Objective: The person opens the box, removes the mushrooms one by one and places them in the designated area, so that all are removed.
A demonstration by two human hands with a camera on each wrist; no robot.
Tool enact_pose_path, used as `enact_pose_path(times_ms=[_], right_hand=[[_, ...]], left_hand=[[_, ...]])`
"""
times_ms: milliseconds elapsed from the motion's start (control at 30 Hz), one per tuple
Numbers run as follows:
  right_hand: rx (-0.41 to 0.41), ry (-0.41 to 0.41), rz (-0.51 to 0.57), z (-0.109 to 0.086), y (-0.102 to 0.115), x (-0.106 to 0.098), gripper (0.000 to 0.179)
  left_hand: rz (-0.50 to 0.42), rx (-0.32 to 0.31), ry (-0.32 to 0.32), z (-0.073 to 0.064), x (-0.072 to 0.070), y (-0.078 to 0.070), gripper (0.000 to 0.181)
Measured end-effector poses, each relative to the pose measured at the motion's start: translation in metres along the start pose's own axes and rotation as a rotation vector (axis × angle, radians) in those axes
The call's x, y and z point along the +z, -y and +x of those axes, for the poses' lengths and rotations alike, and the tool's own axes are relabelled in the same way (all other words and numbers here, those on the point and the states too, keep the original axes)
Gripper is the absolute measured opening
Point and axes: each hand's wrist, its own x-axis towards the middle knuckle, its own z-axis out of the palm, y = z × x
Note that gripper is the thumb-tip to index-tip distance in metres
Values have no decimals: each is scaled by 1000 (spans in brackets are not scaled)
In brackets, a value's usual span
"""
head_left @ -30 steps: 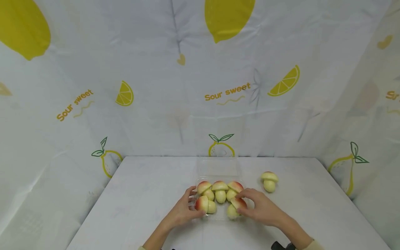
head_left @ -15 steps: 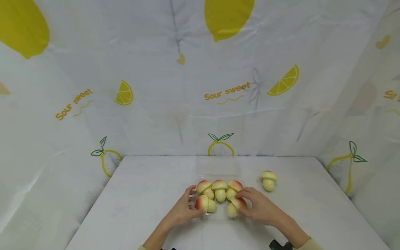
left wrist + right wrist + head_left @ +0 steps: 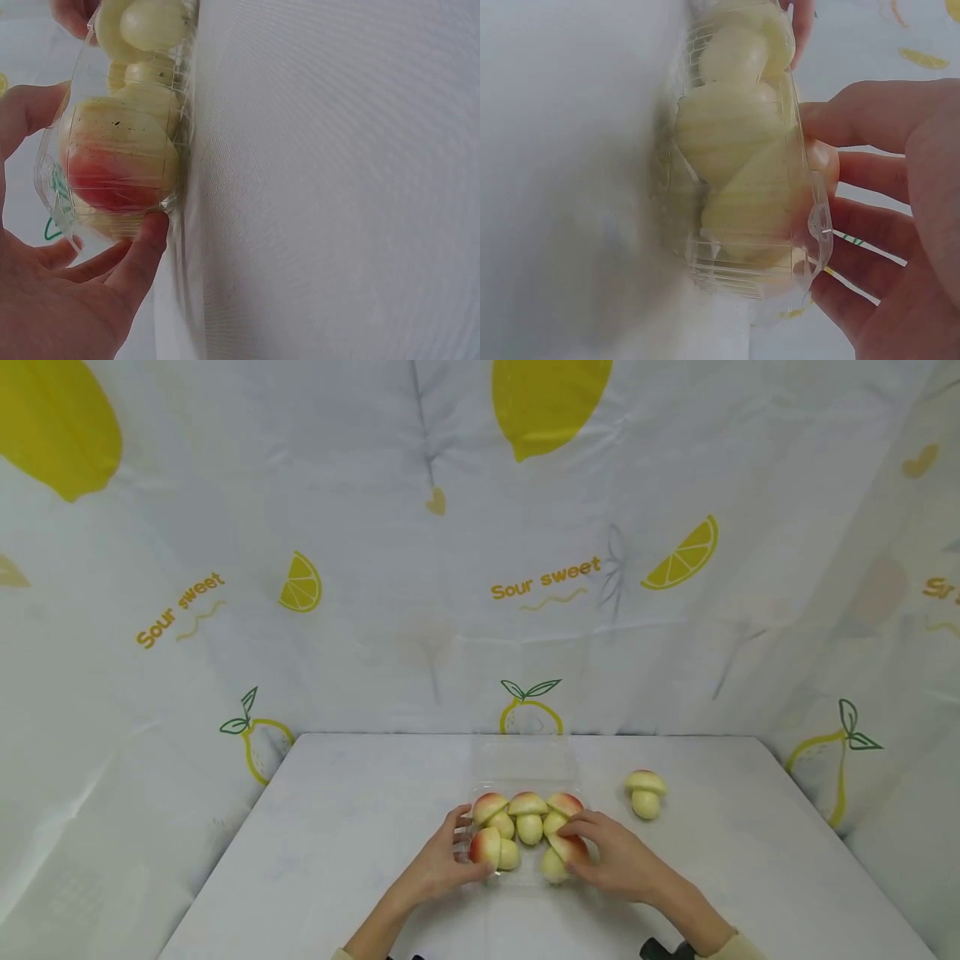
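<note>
In the head view a clear plastic clamshell box point(image 3: 525, 878) stands on the table, its lid point(image 3: 523, 762) raised at the back. Three toy mushrooms, pale yellow with red-tinged caps, line its back row; the middle toy mushroom point(image 3: 529, 827) stands upright. My left hand point(image 3: 438, 864) holds the box's left side, thumb at the front rim and fingers along the wall, beside the front-left toy mushroom point(image 3: 486, 848). My right hand point(image 3: 615, 856) grips the cap of the front-right toy mushroom point(image 3: 554, 865) inside the box. That hand partly covers the cap.
One more toy mushroom point(image 3: 646, 793) lies on the white tabletop point(image 3: 330, 827), right of the box. A white lemon-print curtain point(image 3: 375, 652) hangs behind the table. A dark strap or device point(image 3: 663, 950) sits at the right wrist.
The right hand has shifted slightly to the left with the front-right toy mushroom, towards the middle of the box. The left hand stays in place.
</note>
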Motion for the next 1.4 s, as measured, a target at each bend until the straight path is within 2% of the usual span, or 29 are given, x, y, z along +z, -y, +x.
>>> enact_pose_path(times_ms=[233,433,700,933,1167,1400], right_hand=[[-52,-56,16,2,-1,4,34],[-101,-101,106,5,-4,5,40],[-84,-84,279,6,-4,3,41],[-58,-78,360,7,-3,-1,40],[-28,-77,369,5,-5,-4,40],[-80,-115,354,4,-7,-7,40]], left_hand=[[7,4,-3,1,-1,2,95],[8,8,-3,1,-1,3,95],[-12,19,-4,0,-1,1,95],[-16,24,-8,0,-1,2,95],[-19,24,-11,1,0,3,95],[-5,23,-13,0,0,3,95]])
